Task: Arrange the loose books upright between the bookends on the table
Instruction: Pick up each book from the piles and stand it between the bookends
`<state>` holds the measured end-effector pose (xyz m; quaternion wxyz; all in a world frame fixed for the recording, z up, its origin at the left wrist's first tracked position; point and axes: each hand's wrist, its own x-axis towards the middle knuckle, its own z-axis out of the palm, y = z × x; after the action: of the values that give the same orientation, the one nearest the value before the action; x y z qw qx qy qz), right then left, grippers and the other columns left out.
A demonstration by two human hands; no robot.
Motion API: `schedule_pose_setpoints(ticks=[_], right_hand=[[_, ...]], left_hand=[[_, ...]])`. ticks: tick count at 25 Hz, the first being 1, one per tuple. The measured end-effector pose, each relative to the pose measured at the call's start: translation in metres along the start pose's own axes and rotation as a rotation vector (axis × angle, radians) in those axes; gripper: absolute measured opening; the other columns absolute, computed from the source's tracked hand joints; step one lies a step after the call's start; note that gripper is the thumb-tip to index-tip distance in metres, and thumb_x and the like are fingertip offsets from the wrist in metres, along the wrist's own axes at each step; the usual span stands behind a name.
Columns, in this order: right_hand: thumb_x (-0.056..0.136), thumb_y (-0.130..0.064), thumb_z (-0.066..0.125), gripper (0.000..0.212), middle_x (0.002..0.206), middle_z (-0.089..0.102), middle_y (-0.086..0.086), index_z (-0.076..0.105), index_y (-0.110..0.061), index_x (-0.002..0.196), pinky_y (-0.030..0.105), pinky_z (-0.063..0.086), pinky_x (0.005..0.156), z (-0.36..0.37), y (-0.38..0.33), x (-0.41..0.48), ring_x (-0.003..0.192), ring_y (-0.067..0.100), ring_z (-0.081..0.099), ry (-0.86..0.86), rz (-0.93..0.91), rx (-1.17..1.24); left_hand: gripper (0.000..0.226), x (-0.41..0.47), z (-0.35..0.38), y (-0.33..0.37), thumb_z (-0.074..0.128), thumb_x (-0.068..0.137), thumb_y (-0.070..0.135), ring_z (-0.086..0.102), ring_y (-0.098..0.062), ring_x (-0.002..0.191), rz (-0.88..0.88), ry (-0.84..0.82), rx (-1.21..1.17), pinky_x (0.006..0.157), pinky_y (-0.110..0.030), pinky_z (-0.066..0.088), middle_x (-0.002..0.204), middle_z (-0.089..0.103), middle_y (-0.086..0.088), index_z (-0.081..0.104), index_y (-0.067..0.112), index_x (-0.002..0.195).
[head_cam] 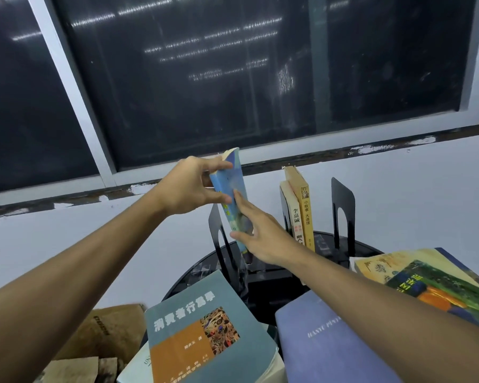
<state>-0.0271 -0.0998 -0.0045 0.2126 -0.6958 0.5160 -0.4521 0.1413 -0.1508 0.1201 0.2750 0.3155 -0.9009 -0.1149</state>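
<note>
Teal-and-orange paperback point(205, 327) lies flat nearest you on the round black table point(263, 294), with a violet-blue hardback point(324, 341) beside it. Both your arms reach out over them. Your left hand point(188, 186) pinches the tall blue paperback point(230, 186) near its top. Your right hand point(263, 239) clasps its lower part, thumb across the cover and forefinger straight along it. The book tilts left, just beside the left black metal bookend point(219, 233), left of two upright tan books point(299, 208).

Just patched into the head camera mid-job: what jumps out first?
A tilted blue book held mid-frame: the left hand grips its top, the right hand its lower half, by the left bookend. Right of it, two cream books stand upright, left of the right bookend. Loose books lie flat in front, a teal-and-orange book nearest.
</note>
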Motion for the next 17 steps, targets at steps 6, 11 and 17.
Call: schedule_pose_setpoints(ticks=[6,11,17], right_hand=[[0.096,-0.016,0.071,0.099,0.147,0.054,0.012,0.002,-0.048,0.16,0.028,0.052,0.096,0.024,0.027,0.007,0.138,0.029,0.05,-0.036,0.139,-0.074],[0.094,-0.011,0.073,0.101,0.136,0.06,0.017,0.005,-0.045,0.161,0.042,0.056,0.1,0.039,0.039,0.008,0.124,0.035,0.061,-0.019,0.196,-0.071],[0.093,-0.007,0.071,0.102,0.136,0.06,0.023,0.005,-0.048,0.16,0.046,0.058,0.095,0.053,0.051,0.016,0.119,0.038,0.064,-0.005,0.195,-0.071]], left_hand=[[0.078,-0.005,0.032,-0.034,0.091,0.066,0.036,0.069,-0.02,0.112,-0.01,-0.025,0.148,0.095,-0.027,0.054,0.137,0.065,-0.005,0.064,0.018,0.136],[0.075,-0.008,0.051,-0.047,0.092,0.068,0.033,0.071,-0.021,0.11,0.023,-0.016,0.2,0.096,-0.026,0.053,0.13,0.07,-0.008,0.065,0.013,0.135],[0.069,-0.009,0.06,-0.06,0.091,0.07,0.032,0.073,-0.026,0.104,0.006,-0.017,0.242,0.096,-0.037,0.056,0.12,0.074,-0.012,0.068,0.009,0.13]])
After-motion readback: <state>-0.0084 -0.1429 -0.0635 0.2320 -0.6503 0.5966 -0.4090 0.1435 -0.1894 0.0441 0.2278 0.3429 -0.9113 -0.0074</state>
